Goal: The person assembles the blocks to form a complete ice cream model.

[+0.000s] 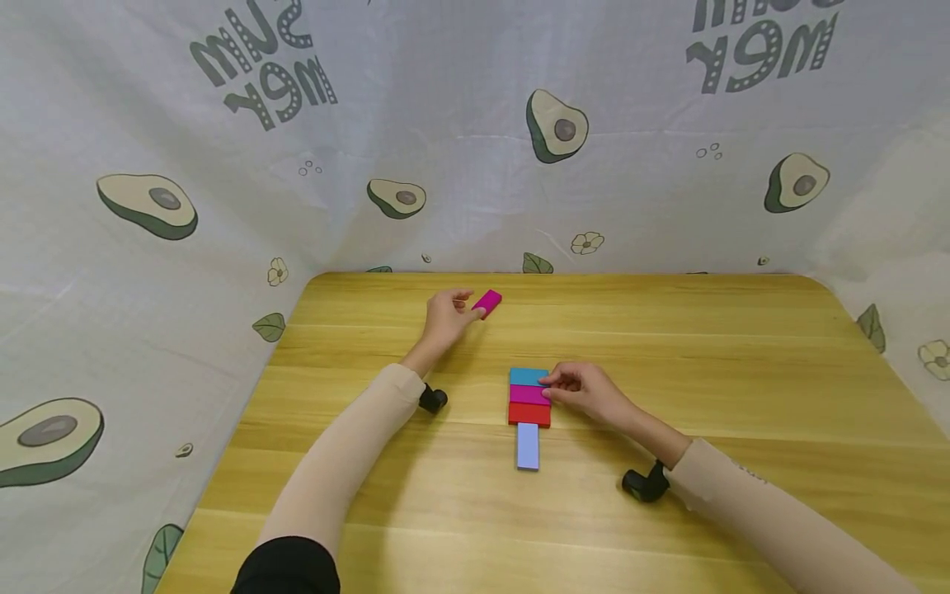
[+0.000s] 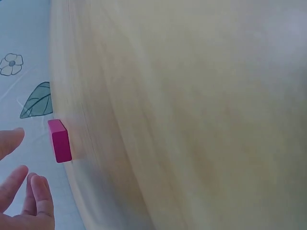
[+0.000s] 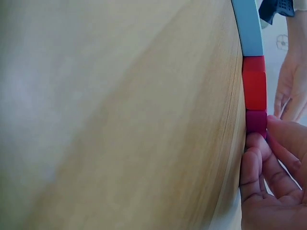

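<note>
A loose magenta block (image 1: 489, 303) lies toward the far edge of the table, beside my left hand (image 1: 447, 318). In the left wrist view, a gap separates these spread fingers (image 2: 42, 191) from the block. Nearer me, a light blue block (image 1: 525, 377), a second magenta block (image 1: 525, 394) and a red block (image 1: 529, 414) lie side by side in a stack-like row. A lavender block (image 1: 528, 446) extends lengthwise from the red one toward me. My right hand (image 1: 590, 393) touches the right ends of the blue and magenta blocks with bent fingertips; its fingers partly hide them.
The wooden table (image 1: 705, 355) extends around the blocks on all sides. Behind it hangs a pale cloth (image 1: 475, 148) printed with avocados and lettering. A black wrist device (image 1: 646, 483) sits at my right sleeve, another (image 1: 434, 399) at my left.
</note>
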Demonstrator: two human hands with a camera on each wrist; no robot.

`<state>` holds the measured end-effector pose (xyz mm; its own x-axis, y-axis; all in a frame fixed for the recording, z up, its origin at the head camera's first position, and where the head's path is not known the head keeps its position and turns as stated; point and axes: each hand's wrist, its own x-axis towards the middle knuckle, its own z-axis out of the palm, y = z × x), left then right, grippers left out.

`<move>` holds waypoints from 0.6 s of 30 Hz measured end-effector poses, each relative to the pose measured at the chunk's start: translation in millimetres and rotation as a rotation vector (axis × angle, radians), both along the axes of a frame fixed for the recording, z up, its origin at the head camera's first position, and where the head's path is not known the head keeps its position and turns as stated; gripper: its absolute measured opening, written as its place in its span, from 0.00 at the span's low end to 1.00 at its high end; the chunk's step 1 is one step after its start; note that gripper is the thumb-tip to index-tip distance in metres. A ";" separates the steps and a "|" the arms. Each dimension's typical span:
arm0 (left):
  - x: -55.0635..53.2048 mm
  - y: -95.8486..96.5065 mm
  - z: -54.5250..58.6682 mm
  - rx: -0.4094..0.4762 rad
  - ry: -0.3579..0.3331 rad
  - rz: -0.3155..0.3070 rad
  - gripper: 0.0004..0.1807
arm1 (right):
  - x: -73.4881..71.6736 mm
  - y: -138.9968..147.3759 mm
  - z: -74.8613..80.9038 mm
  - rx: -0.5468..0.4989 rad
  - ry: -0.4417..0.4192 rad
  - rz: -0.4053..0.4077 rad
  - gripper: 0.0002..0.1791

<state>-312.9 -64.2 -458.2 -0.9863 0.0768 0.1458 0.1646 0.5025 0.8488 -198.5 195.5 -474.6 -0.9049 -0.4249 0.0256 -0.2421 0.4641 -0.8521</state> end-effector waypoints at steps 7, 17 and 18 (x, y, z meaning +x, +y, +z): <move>-5.3 1.5 -2.8 0.006 -0.023 0.012 0.23 | -0.7 -0.3 -0.2 0.002 -0.025 -0.003 0.05; -8.7 6.7 -6.5 0.000 -0.083 0.055 0.25 | -0.2 0.5 -0.2 -0.009 -0.004 0.004 0.06; -8.8 7.2 -7.0 0.001 -0.086 0.056 0.25 | 0.1 0.5 0.0 -0.011 -0.004 0.005 0.06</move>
